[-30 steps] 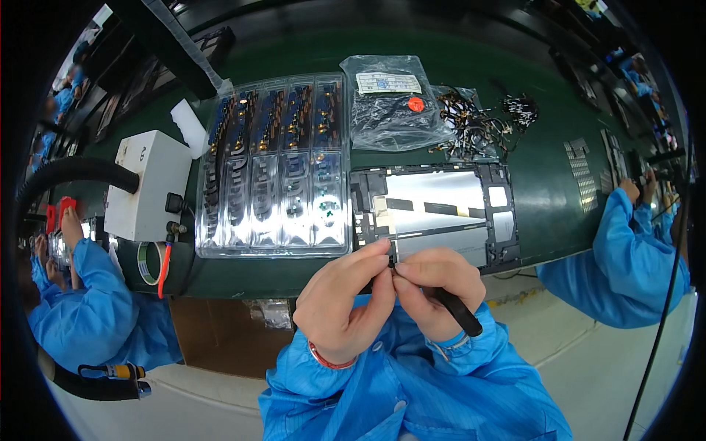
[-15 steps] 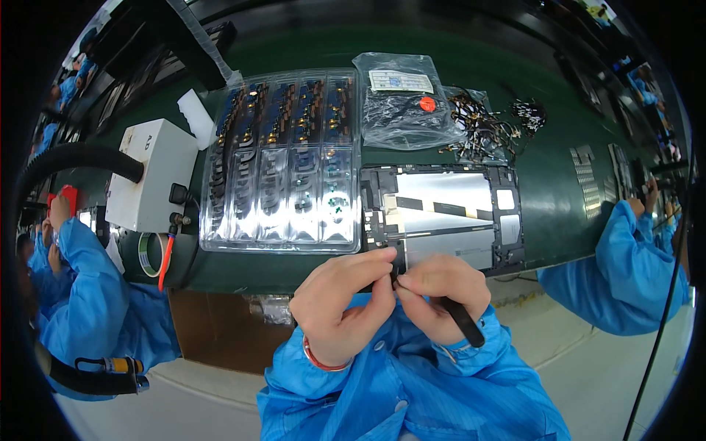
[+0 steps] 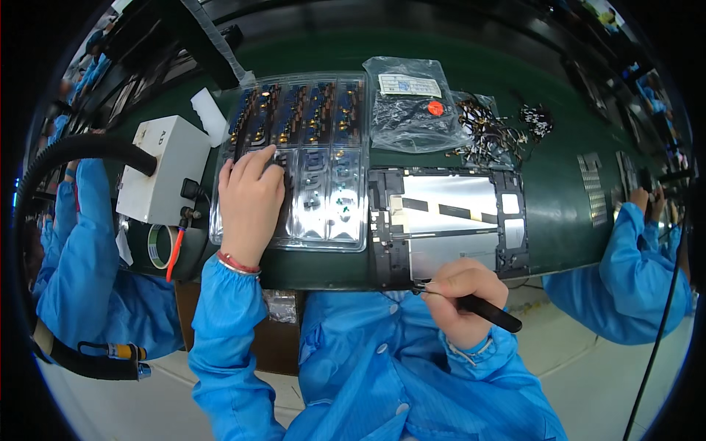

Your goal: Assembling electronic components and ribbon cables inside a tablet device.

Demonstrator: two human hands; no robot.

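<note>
My left hand (image 3: 252, 197) lies over the clear plastic tray (image 3: 362, 242), fingers stretched and slightly parted above its left compartments. Rows of small dark circuit boards with gold-coloured parts (image 3: 296, 110) fill the tray's far half. What is under the fingertips is hidden. My right hand (image 3: 468, 298) is closed around a slim black-handled tool (image 3: 494, 314); its thin tip, too small to make out exactly, points left near the table's front edge. Just beyond that hand rests an opened tablet-like device housing (image 3: 450, 253) with a silver plate and black frame.
A clear bag with a white label (image 3: 409, 110) and a heap of thin cables (image 3: 485, 131) lie at the back. On the left stand a white box with a black hose (image 3: 165, 173) and a tape roll (image 3: 158, 246). Metal strips (image 3: 592, 187) lie right; co-workers sit on both sides.
My left hand has left the right hand and moved left onto the tray. My right hand has shifted slightly right and down, still holding the black-handled tool. The view has turned slightly.
</note>
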